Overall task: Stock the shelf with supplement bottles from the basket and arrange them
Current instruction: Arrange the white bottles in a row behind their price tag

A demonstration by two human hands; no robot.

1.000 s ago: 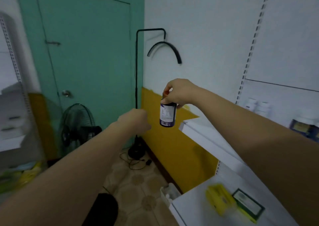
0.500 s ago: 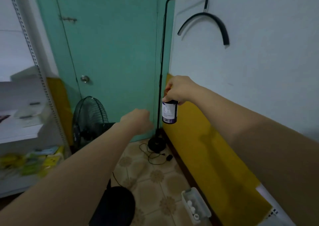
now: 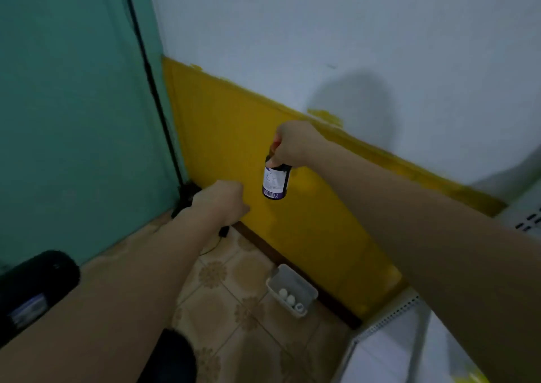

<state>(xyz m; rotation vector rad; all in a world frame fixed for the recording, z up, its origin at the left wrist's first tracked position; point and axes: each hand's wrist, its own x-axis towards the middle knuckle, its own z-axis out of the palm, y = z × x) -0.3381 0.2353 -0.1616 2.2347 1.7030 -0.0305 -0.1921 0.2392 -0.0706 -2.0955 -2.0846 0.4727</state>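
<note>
A person's right hand (image 3: 292, 145) grips a dark bottle (image 3: 275, 182) by its top, holding it upright in mid-air before a yellow wall (image 3: 234, 119). The left hand (image 3: 222, 204) is curled, with nothing visible in it. A basket (image 3: 295, 283) sits on the floor (image 3: 234, 280) below.

**Both arms reaching forward, right hand gripping a bottle from above**

The right hand (image 3: 292, 145) is gripping the supplement bottle (image 3: 275, 182) by its top, with the fingers curling down round the cap. The bottle is hanging upright beneath the fist. The bare right forearm is stretching in from the lower right. The left hand (image 3: 222, 204) is hovering just left of the bottle, level with its base and not touching it. Its fingers are curling under and holding nothing visible, and its bare forearm is extending from the lower left.
</note>
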